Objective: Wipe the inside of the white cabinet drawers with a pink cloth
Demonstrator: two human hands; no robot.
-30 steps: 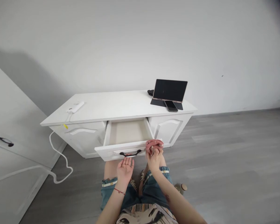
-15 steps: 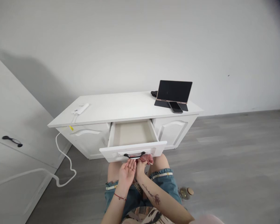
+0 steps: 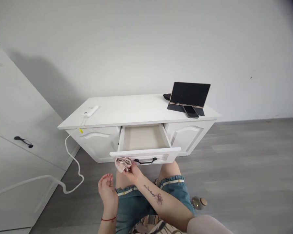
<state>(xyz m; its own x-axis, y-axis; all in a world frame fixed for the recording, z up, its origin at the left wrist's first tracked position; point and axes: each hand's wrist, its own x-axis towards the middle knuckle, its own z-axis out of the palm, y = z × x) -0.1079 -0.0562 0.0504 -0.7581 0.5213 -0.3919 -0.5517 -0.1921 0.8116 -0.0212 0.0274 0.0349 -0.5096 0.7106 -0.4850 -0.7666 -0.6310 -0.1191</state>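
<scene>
A folded or bunched piece of pinkish cloth is gripped in my right hand, just before the left part of the pulled-out white drawer's front. My right forearm reaches across my lap to the left. Off to the lower left, my left hand is raised with loosely bent fingers, apart from the cloth and holding nothing visible. The black drawer handle lies just right of my right hand. The drawer's bare floor shows.
On the white desk stand a tablet on a dark cover, a phone and a white power strip. Its cable hangs down on the left near a white cabinet. A corked glass jar sits on the floor at right.
My right hand has moved left along the drawer front with the cloth, which shows more fully now. My left hand has drawn away to the lower left. The view has shifted slightly.
</scene>
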